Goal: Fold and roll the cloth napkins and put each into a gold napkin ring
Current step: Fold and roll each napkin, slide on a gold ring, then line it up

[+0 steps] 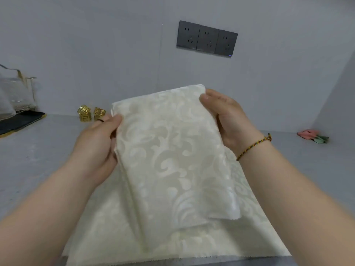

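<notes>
A cream damask napkin (169, 154), folded into a long panel, hangs in the air in front of me. My left hand (98, 144) pinches its upper left edge between thumb and fingers. Its upper right corner is gripped by my right hand (228, 120), thumb on top. Beneath it another cream napkin (249, 223) lies flat on the grey counter (38, 160). Two gold napkin rings (91, 113) stand on the counter at the back left, beside my left hand's fingertips.
A dish rack with a clear cover (13, 98) sits on a dark mat (19, 121) at the far left. A pink and green cloth item (312, 136) lies at the back right. Three dark wall sockets (207, 39) are above.
</notes>
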